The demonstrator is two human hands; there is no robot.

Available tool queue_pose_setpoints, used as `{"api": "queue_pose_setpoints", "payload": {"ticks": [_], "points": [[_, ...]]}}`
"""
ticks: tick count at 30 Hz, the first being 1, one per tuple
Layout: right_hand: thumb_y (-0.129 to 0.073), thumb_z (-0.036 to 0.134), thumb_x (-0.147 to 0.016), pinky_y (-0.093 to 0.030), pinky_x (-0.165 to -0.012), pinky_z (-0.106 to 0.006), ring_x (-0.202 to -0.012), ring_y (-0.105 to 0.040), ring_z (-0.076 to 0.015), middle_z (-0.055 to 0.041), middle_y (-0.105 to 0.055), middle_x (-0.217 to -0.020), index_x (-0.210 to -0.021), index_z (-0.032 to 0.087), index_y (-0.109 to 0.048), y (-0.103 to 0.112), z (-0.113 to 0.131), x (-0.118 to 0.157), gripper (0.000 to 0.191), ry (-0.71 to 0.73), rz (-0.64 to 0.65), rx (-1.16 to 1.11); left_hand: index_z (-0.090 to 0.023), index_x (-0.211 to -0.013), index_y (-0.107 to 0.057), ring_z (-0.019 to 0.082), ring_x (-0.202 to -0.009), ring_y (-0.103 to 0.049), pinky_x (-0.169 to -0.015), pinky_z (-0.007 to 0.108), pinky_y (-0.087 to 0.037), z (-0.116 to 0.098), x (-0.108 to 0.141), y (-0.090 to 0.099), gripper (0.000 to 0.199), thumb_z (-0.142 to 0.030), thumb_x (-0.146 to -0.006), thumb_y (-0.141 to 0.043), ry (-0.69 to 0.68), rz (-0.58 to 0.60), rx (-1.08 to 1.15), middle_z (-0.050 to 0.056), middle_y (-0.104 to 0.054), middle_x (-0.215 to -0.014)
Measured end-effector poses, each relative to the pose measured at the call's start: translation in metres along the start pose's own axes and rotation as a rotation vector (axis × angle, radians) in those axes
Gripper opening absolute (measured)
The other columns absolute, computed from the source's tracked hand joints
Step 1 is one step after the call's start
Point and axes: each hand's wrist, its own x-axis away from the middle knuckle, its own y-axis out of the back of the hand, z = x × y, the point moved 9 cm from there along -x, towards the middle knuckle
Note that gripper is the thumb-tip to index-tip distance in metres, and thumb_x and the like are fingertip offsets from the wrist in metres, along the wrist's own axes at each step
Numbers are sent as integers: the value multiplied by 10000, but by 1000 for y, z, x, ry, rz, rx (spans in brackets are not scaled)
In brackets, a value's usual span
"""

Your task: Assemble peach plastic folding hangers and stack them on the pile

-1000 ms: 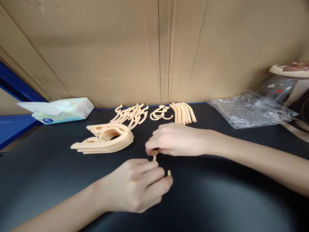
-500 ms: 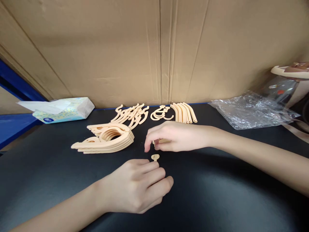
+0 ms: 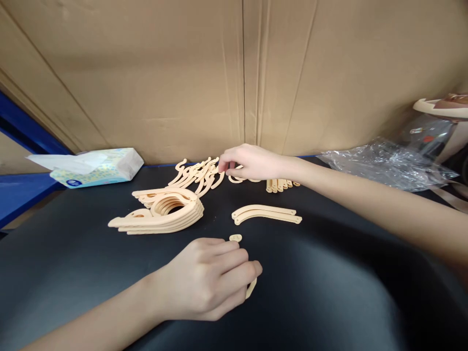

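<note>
Pressed low over the dark table, my left hand (image 3: 215,280) is closed on a beige hanger hook. The hook's rounded end (image 3: 236,238) sticks out above the fingers, and part of its curve shows below them. Farther back, my right hand (image 3: 250,162) hovers with loosely bent fingers, apart from the thumb, over loose hanger hooks (image 3: 234,179); nothing shows between them. Two curved hanger arms (image 3: 266,214) lie side by side between my hands. Left of my right fingertips is a heap of S-shaped beige pieces (image 3: 197,173).
A stack of folded beige hangers (image 3: 164,222) lies left of centre. More hanger arms (image 3: 280,185) rest partly under my right forearm. A tissue pack (image 3: 98,168) is at the back left, and clear plastic bags (image 3: 387,165) at the right. Cardboard (image 3: 164,78) stands behind the table.
My right hand has moved back and slightly up, from the two hanger arms to the hooks, uncovering those arms. My left hand stays put; more of its hook's curve shows.
</note>
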Motion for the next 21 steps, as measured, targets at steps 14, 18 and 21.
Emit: {"api": "queue_pose_setpoints", "payload": {"ticks": [14, 18, 21], "points": [[-533, 44, -876, -326, -732, -322, -933, -532, -219, -97, -629, -1003, -981, 134, -687, -25, 3, -60, 207, 87, 90, 406, -103, -917, -645, 145, -529, -460, -477, 288, -355, 1, 1, -1, 260, -91, -948, -387, -2, -3, 13, 17, -584, -636], [-529, 24, -857, -309, -687, -320, -888, -544, -213, -104, -642, -1001, -947, 127, -695, -31, 1, -63, 216, 76, 120, 447, -110, -919, -643, 142, -531, -467, -478, 285, -369, 1, 2, -1, 276, -99, -956, -370, 3, 1, 6, 16, -588, -634], [-539, 30, -841, -298, -655, -315, -850, -555, -204, -108, -652, -1002, -936, 124, -699, -32, 0, -63, 208, 58, 128, 463, -111, -917, -643, 142, -534, -467, -476, 287, -372, 1, 2, -1, 284, -103, -959, -362, 2, 6, 5, 18, -595, -637]]}}
